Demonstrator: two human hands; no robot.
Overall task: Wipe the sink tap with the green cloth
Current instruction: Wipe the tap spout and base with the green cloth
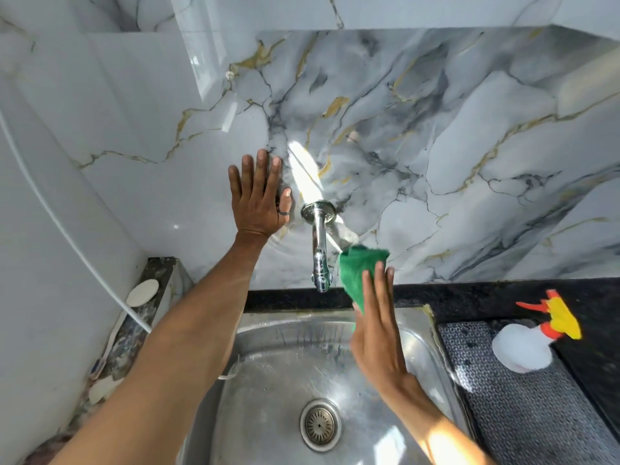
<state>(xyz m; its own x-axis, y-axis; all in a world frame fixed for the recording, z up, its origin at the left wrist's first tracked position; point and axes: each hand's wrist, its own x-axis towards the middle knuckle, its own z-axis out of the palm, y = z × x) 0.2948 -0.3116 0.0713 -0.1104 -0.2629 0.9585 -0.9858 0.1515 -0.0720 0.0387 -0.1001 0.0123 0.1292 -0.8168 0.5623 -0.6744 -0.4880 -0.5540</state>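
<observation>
A person's left hand (260, 193), fingers spread, rests flat on the marble-patterned wall tile (453, 146) just left of the chrome tap (319, 250). The right hand (377, 330), fingers straight, presses a crumpled green cloth (355, 270) just beside the spout's right side. Below lies a scuffed steel sink (268, 380); a spray bottle (526, 347) stands on a textured mat (503, 397).
</observation>
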